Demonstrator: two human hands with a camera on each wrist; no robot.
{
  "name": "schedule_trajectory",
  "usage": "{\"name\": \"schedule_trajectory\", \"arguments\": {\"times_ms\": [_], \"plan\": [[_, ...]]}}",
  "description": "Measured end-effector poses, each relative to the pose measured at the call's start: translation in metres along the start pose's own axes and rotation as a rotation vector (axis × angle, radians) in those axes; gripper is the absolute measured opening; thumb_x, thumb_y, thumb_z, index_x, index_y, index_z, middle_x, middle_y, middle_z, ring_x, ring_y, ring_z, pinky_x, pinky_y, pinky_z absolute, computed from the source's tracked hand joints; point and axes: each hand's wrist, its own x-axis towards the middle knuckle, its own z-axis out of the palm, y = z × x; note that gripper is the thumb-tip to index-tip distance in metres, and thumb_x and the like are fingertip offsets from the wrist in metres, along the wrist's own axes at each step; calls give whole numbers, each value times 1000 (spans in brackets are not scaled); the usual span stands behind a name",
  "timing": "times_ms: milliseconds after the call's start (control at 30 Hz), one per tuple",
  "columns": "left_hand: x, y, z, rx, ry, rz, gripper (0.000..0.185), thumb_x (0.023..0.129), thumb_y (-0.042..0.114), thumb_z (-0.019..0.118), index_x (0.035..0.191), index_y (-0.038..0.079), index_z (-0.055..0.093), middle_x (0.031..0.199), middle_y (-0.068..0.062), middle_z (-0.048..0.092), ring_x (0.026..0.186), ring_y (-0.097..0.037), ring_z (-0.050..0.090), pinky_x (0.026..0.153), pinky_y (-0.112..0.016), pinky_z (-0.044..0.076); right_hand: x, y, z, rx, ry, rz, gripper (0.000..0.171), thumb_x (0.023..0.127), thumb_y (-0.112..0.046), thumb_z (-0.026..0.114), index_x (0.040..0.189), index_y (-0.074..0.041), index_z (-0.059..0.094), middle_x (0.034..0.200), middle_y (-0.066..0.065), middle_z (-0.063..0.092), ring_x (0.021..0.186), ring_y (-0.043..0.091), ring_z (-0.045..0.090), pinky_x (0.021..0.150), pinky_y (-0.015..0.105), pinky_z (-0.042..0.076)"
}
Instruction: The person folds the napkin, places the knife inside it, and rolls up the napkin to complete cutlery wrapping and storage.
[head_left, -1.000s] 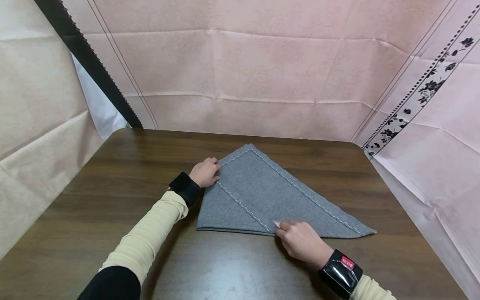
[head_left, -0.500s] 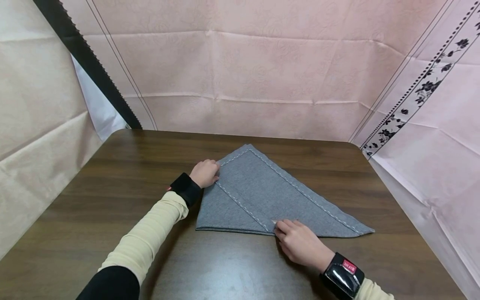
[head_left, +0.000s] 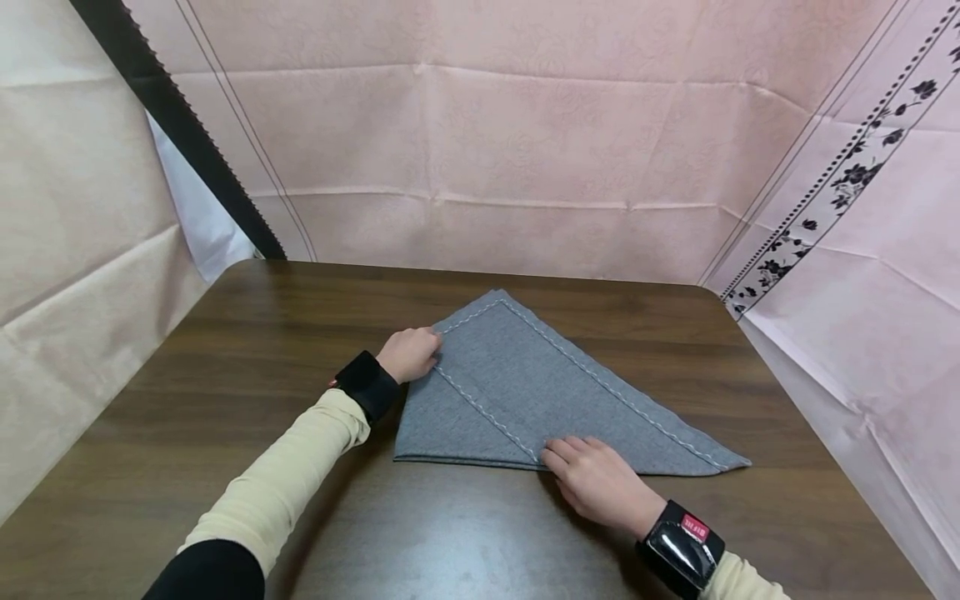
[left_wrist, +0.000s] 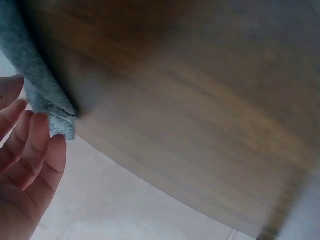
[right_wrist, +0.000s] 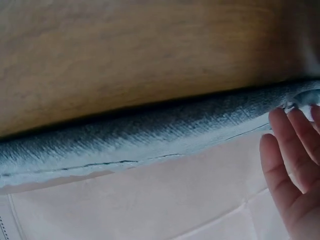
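Grip of the left hand [head_left: 408,354] pinches the left edge of a white-stitched grey cloth [head_left: 570,383] between thumb and curled fingers, the cloth showing beside the fingertips in the left wrist view. Right hand [head_left: 600,487] touches the cloth's near edge with bent fingers, just right of the lower end of the shorter stitched line; thumb hidden, so cannot tell whether this grip holds the fabric. Cloth lies folded on the brown table [head_left: 225,392], its narrow point toward the right, a pink sheet [head_left: 525,133] behind.
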Motion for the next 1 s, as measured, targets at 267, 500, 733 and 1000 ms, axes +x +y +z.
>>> {"name": "schedule_trajectory", "arguments": {"times_ms": [267,500,733,1000], "plan": [[-8,17,-10,-7,3,78,10,82,-3,59,76,4,64,75,-8,58,69,-23,59,59,-33,48,4,3,-1,28,98,7,10,70,-6,65,80,-9,62,86,0,54,73,15,53,61,28,45],[-14,42,-21,-14,108,236,17,78,3,62,64,10,56,66,-2,57,69,-22,58,65,-37,47,10,6,-2,12,154,29,8,71,-3,59,70,-10,55,74,-1,52,64,14,51,53,27,40],[-14,78,-28,-71,11,268,12,83,7,61,72,10,58,73,-2,51,65,-18,56,56,-33,46,4,9,-7,12,112,98,15,69,-5,68,69,-11,54,66,-3,48,57,14,50,49,28,41],[-8,109,-27,23,-19,349,5,83,16,64,80,12,62,79,-1,62,79,-19,56,65,-33,46,-9,12,-10,19,50,168,14,71,-9,72,73,-11,58,68,-4,50,60,13,52,52,29,43]]}}
